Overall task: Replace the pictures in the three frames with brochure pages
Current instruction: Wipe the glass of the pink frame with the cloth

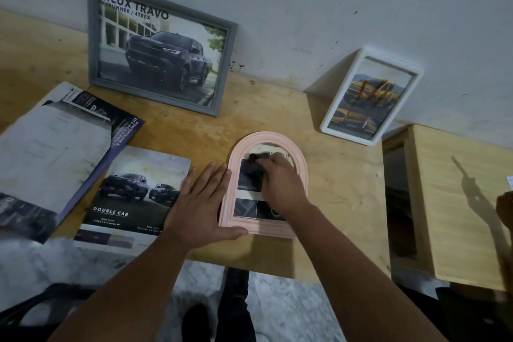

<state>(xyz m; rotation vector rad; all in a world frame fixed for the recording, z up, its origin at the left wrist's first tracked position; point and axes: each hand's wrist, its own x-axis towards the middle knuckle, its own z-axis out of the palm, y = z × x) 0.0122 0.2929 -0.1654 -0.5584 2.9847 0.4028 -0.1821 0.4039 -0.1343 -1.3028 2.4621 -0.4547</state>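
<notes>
A pink arched frame (301, 164) lies flat on the wooden table (194, 125), with a brochure page of dark car photos showing in it. My left hand (200, 203) lies flat, fingers straight, pressing against the frame's left and bottom edge. My right hand (280, 183) rests on the frame's face, its fingers curled round a small dark wad (256, 158), seemingly a cloth. A grey frame (93, 36) with a truck page leans on the wall at the back left. A white frame (333, 119) with a yellow car page leans at the back right.
A loose "Double Cab" brochure page (133, 189) lies left of my left hand. An open brochure (55, 147) lies further left, over the table edge. A lighter wooden box or side table (458, 203) stands at the right. The floor (277, 300) is marble patterned.
</notes>
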